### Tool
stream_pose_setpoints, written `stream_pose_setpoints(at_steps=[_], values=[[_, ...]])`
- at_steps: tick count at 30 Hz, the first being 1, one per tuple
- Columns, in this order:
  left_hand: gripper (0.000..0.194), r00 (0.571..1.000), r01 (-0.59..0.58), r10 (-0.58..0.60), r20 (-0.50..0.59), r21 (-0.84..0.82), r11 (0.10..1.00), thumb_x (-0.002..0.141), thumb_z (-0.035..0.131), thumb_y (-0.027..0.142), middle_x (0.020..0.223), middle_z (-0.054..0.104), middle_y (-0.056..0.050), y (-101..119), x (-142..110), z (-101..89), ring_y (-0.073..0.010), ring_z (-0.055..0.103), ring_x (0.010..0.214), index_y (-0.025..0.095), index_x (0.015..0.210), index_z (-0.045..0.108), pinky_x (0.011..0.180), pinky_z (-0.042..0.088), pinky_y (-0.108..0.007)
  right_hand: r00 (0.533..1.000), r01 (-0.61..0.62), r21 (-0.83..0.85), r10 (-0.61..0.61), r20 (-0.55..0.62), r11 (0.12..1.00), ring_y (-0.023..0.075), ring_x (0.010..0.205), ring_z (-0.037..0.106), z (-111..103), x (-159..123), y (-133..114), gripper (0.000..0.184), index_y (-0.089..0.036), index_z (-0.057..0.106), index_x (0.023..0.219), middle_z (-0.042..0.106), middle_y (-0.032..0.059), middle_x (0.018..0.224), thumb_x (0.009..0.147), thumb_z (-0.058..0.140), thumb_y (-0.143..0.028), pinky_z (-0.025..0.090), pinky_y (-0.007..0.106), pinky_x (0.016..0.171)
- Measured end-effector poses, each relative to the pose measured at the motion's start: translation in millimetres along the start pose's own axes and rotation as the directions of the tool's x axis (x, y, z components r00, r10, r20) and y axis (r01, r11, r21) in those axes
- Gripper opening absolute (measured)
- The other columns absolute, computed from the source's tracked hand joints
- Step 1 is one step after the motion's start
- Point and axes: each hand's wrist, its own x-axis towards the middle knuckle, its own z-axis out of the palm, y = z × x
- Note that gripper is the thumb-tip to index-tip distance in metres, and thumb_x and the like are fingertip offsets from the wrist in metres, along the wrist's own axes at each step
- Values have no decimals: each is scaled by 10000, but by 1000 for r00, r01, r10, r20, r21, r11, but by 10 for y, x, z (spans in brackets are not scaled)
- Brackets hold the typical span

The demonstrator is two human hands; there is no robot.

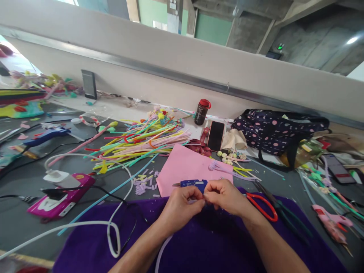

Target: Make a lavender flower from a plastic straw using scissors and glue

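Both bare hands meet over the dark purple cloth (93, 231), at the near edge of the pink rectangular sheet (174, 167). Left hand (184, 204): grip closed, thumb and fingertips pinched together. Right hand (223, 195): grip closed in a similar pinch, its fingertips just beside the left ones. Any small piece between the fingertips is too hidden to identify.

The blue tool with a pointed metal nozzle (193, 184) lies on the sheet, directly beyond the fingertips. Its long axis runs left to right, nozzle to the left; the fingers partly cover its near side. The left hand is nearer to the nozzle end, the right hand to the opposite end.

Adjacent items, left side: short lavender cut pieces (141, 188) lie next to the sheet's left edge. The white cable (131, 182) loops farther left, over the dark grey counter (17, 231).

Right side: the red-handled scissors (264, 207) lie close to the right wrist, with the dark green-handled pliers (292, 223) just outside them. These limit sideways room for that arm.

Far side: a bundle of multicoloured fuzzy stems (142, 140) spreads beyond the sheet's upper left edge.
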Motion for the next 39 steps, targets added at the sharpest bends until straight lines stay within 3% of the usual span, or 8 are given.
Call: stream_pose_setpoints(at_steps=[6, 12, 15, 18, 22, 27, 32, 39], values=[[112, 981, 51, -46, 190, -24, 998, 698, 587, 218, 607, 571, 5, 53, -25, -102, -108, 465, 559, 145, 615, 575, 529, 340, -212, 974, -127, 178, 89, 210, 976, 53, 373, 489, 9, 28, 24, 123, -155, 592, 656, 599, -44, 550, 731, 567, -250, 318, 142, 354], [123, 980, -99, 82, 182, 83, 992, 717, 585, 193, 615, 593, 2, 119, -79, -154, -104, 495, 560, 149, 603, 597, 530, 351, -203, 936, -198, 302, 88, 340, 933, 36, 337, 470, 25, 76, 100, 161, -139, 598, 652, 607, -38, 534, 716, 601, -287, 297, 125, 332], [135, 975, -127, 125, 186, -1, 992, 716, 613, 196, 619, 607, -11, 147, -96, -160, -108, 512, 569, 147, 590, 608, 539, 372, -205, 936, -180, 327, 59, 348, 928, 39, 337, 466, 35, 65, 103, 220, -137, 586, 658, 595, -36, 531, 710, 630, -346, 308, 130, 335], [132, 992, -69, 89, 85, -221, 973, 701, 658, 213, 597, 606, -10, 134, -83, -134, -94, 500, 549, 143, 598, 613, 539, 378, -201, 963, -111, 337, 18, 268, 935, 40, 349, 449, 75, 51, 75, 284, -148, 556, 678, 569, -42, 543, 734, 618, -419, 311, 141, 349], [200, 985, 118, -168, -47, -528, 841, 689, 685, 309, 510, 527, 40, 64, -22, -66, -25, 329, 380, 146, 652, 576, 374, 210, -156, 999, 40, 277, -48, 21, 960, 49, 386, 407, 198, 57, 33, 294, -170, 505, 702, 490, -60, 541, 827, 506, -436, 299, 164, 381], [216, 963, 192, -268, -30, -622, 759, 677, 684, 308, 519, 535, 43, 21, 31, -47, -1, 285, 326, 144, 687, 544, 329, 134, -141, 948, 183, 18, -171, -268, 983, 81, 483, 391, 330, 54, -19, 188, -172, 537, 686, 456, -53, 540, 836, 505, -280, 300, 199, 469], [249, 969, 175, -243, -37, -593, 786, 658, 711, 326, 490, 513, 58, 43, 15, -72, 1, 291, 334, 144, 685, 543, 332, 150, -136, 889, 251, -194, -305, -343, 949, 101, 528, 441, 335, 12, -74, 145, -177, 549, 664, 525, -23, 590, 804, 513, -189, 323, 214, 515], [257, 965, 172, -254, -62, -582, 795, 672, 700, 350, 500, 526, 44, 37, 2, -44, -7, 324, 354, 136, 656, 559, 339, 169, -140, 847, 322, -359, -436, -304, 876, 124, 577, 470, 333, -24, -19, 137, -183, 570, 695, 545, 1, 645, 819, 517, -204, 316, 249, 563]])
